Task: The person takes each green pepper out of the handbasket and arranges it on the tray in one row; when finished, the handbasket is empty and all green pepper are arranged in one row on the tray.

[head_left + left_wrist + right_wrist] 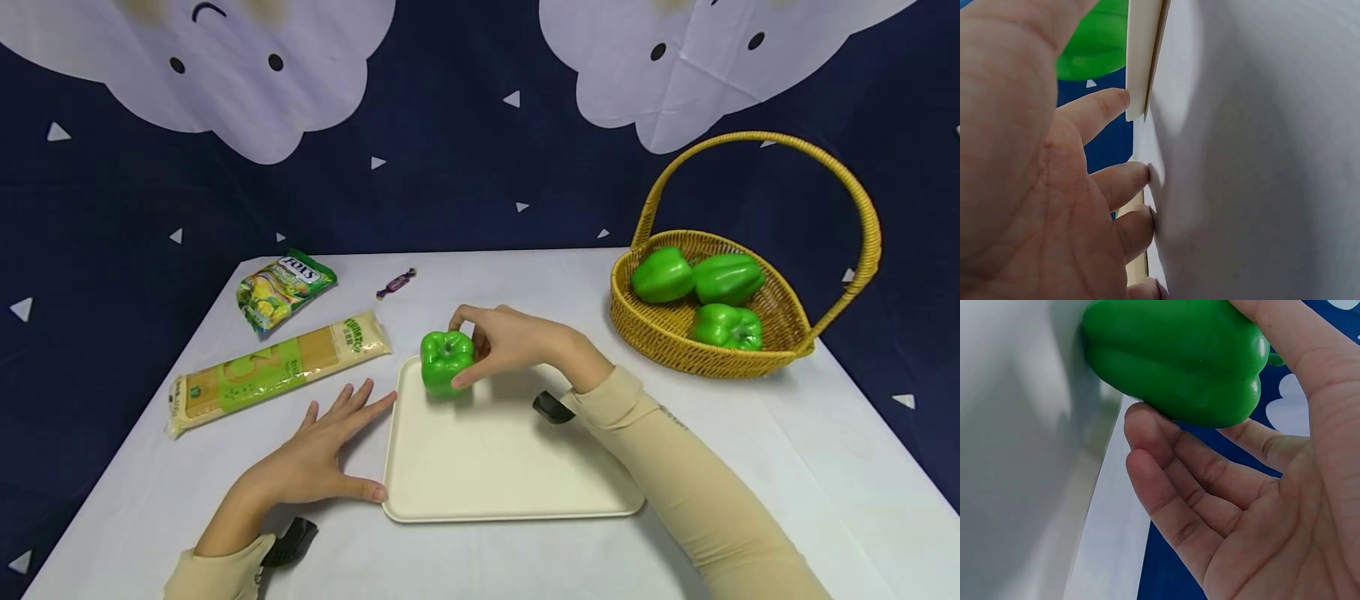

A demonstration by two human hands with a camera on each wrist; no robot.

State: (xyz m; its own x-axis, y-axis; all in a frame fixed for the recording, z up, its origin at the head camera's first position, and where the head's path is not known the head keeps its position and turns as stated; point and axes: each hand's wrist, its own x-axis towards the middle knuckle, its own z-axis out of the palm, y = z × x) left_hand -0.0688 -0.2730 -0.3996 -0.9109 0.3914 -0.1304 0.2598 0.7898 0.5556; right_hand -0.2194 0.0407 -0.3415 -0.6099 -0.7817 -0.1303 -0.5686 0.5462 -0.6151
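A green bell pepper [442,367] stands upright at the back left corner of a cream tray [517,475]. My right hand [516,340] holds it from the right, thumb in front and fingers behind. The right wrist view shows the bell pepper [1179,369] between thumb and fingers, its base at the tray surface. With fingers spread, my left hand [318,457] rests on the table at the tray's left side; thumb and index fingertip touch the rim. In the left wrist view, a fingertip of the left hand [1041,181] meets the tray edge [1142,56].
A wicker basket [626,321] with a tall handle holds three green bell peppers [727,279] at the back right. A long pack of noodles [277,371] lies left of the tray. Behind it are a green candy bag [285,287] and a purple wrapped candy [396,283].
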